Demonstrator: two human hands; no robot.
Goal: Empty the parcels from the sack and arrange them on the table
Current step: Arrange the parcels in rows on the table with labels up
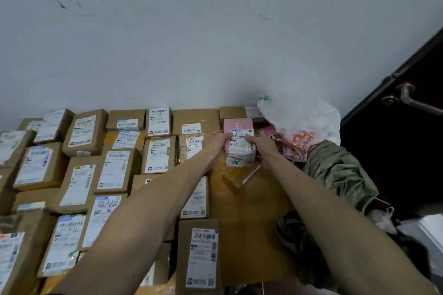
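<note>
Left hand [214, 145] and right hand [262, 149] both have a grip on the pink parcel [237, 124], far out at one o'clock on the worktop [251, 211]. Best set square against the brown boxes [195, 118], label up.

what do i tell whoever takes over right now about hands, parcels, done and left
Hands: left hand and right hand both grip the pink parcel by its sides, at the rows' right end.
Parcels: many brown parcels lie label-up in rows on the table.
Sack: green sack slumped at the table's right edge, contents hidden.
Done: left part of the table covered.
Left: set the pink parcel down, then check the sack.
</note>
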